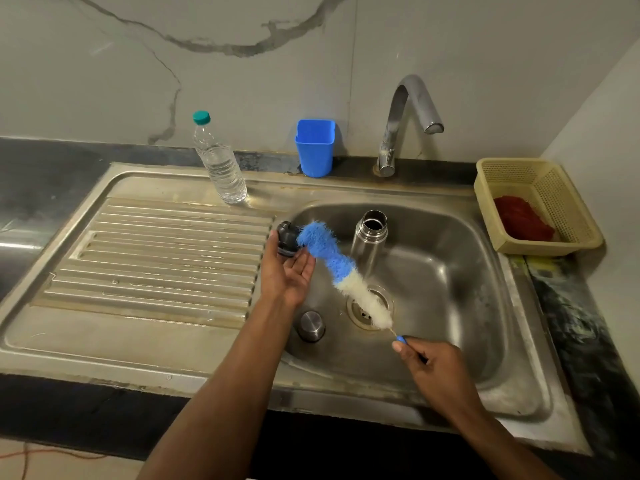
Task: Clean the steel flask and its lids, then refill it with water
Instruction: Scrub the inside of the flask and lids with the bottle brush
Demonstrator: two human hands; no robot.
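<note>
The steel flask [369,240] stands upright and uncapped in the sink basin [450,282]. My left hand [285,268] holds the dark inner stopper lid [287,238] at its fingertips over the basin's left edge. My right hand [433,365] grips the handle of a long bottle brush [332,261] with blue and white bristles. The brush's blue tip touches the stopper. A steel cup lid [311,325] lies upside down on the basin floor near the drain [369,308].
A tap [405,116] curves over the sink's back. A clear water bottle [220,161] and a blue plastic cup [315,147] stand behind the ribbed drainboard [156,258]. A yellow basket [540,209] with a red scrubber sits on the right.
</note>
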